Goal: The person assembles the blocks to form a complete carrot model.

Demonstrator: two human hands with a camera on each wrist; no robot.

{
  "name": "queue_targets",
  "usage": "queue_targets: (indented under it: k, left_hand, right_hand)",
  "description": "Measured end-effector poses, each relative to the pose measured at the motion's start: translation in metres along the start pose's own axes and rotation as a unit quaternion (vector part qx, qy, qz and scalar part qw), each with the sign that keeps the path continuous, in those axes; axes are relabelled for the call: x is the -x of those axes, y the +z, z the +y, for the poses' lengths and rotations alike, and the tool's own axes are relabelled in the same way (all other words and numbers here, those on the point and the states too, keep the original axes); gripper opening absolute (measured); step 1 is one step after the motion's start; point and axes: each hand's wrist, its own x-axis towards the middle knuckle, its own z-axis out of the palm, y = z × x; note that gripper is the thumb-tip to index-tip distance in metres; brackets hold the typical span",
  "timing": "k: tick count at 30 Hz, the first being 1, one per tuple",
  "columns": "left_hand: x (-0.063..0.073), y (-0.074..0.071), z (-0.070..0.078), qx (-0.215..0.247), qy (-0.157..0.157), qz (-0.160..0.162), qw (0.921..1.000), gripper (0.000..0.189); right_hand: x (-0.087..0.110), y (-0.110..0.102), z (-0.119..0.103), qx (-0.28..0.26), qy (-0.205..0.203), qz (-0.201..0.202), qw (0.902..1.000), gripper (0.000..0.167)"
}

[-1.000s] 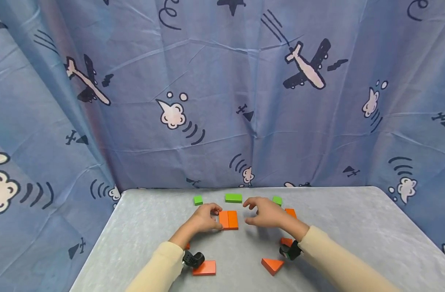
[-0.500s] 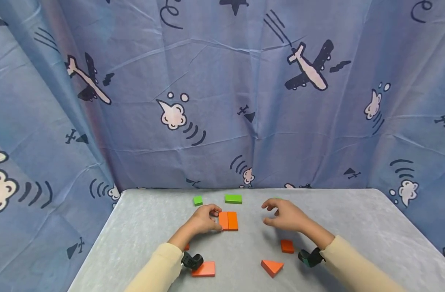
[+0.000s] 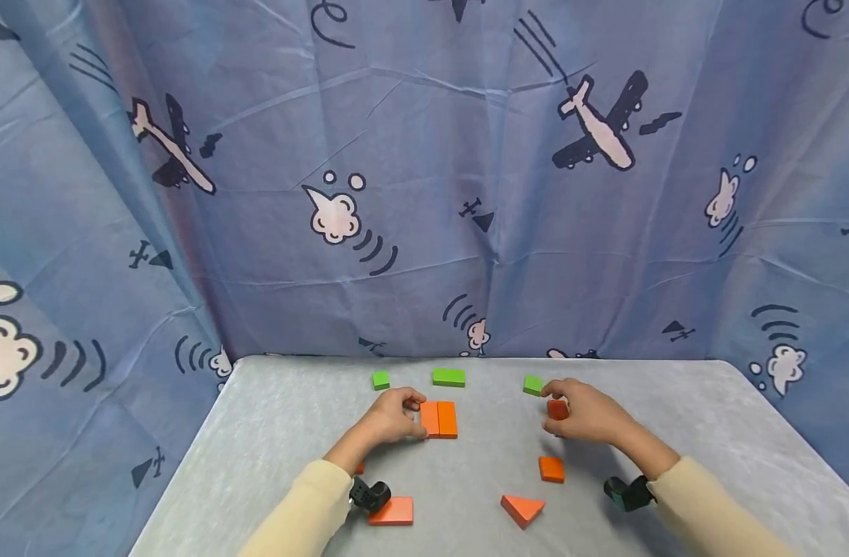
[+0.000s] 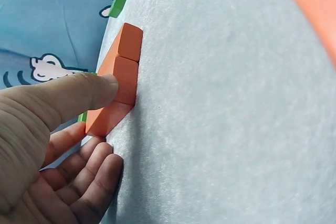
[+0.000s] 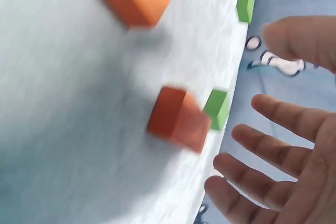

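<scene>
Two orange rectangular blocks lie side by side mid-table, the left one (image 3: 429, 419) flush against the right one (image 3: 447, 419). My left hand (image 3: 391, 415) pinches the left block, thumb on its near end and fingers by its far end; the left wrist view shows the thumb (image 4: 100, 90) pressed on the orange side. Over to the right, my right hand (image 3: 586, 411) is spread around an orange block (image 3: 557, 410) without gripping it. In the right wrist view its fingers stay apart, with a gap between them and that block (image 5: 178, 119).
Along the back lie a green cube (image 3: 381, 380), a green rectangular block (image 3: 448, 377) and another small green block (image 3: 533, 385). Nearer are an orange square block (image 3: 552, 469), an orange triangle (image 3: 522, 510) and an orange rectangle (image 3: 395, 511), partly behind the left wrist camera. A patterned curtain (image 3: 396, 155) hangs behind.
My right hand has moved right, away from the paired blocks, to the orange block beside the small green one. My left hand has kept its place on the left block.
</scene>
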Motion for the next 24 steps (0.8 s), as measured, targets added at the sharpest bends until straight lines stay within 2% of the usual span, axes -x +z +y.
queue_targets:
  k: [4,15,24]
  left_hand:
    - [0.0,-0.002,0.0,-0.003,-0.003,-0.002,1.0,0.054]
    - [0.002,-0.005,0.001,-0.005,-0.005,-0.01,0.9999,0.053]
    - [0.0,-0.002,-0.001,0.011,-0.006,-0.011,0.9999,0.053]
  right_hand:
    - [-0.002,0.001,0.013,0.029,0.009,-0.003,0.9995,0.056]
    - [-0.008,0.011,0.029,0.035,0.043,-0.027,0.9981,0.067]
    - [-0.012,0.013,0.033,0.039,0.034,-0.029,0.9983,0.061]
